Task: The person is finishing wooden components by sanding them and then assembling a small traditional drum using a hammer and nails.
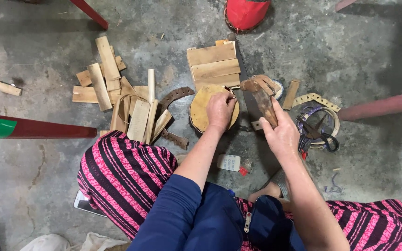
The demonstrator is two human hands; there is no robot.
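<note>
round block (pixel 201 109) centre | slat pile (pixel 117 93) left | scissors (pixel 319 130) right | boards (pixel 213 65) behind

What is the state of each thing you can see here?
Left hand: pressing on the round wooden block.
Right hand: grip closed on the rusty chopper, raised.
Scissors: open, lying in the hoops.
Wood strips: piled loosely.
Square boards: stacked flat.
Phone: on floor, partly covered.

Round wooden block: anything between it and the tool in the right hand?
Nothing visible. The right hand holds the rusty chopping tool just right of the round wooden block; only bare floor lies between. The left hand rests on the block's top right.
</note>
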